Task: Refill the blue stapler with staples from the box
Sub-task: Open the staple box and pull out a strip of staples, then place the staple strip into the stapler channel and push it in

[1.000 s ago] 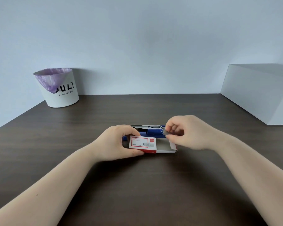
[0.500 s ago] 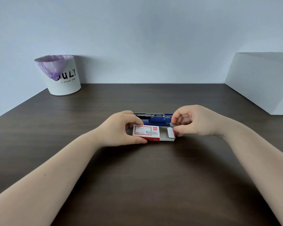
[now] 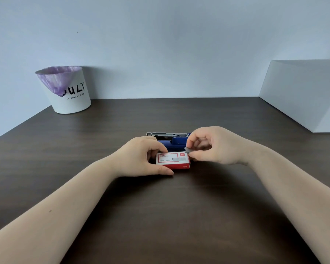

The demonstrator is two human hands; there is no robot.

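A small red and white staple box [image 3: 172, 161] lies on the dark wooden table [image 3: 160, 216]. My left hand [image 3: 141, 157] grips its left end between thumb and fingers. At the box's right end, my right hand [image 3: 211, 145] pinches a small grey strip of staples [image 3: 187, 150] between thumb and forefinger. The inner tray is pushed in and the box looks closed. Just behind the box lies the blue stapler [image 3: 176, 141], opened, with its metal staple rail [image 3: 166, 133] exposed; my hands hide part of it.
A white bin [image 3: 67, 92] with a purple liner and "JULY" lettering stands at the table's back left by the wall. A large white box [image 3: 305, 94] sits at the back right. The wall runs along the far table edge.
The box's inner tray, pulled out to the right a second ago, has slid back in. My right hand now holds a grey staple strip at the box's right end.
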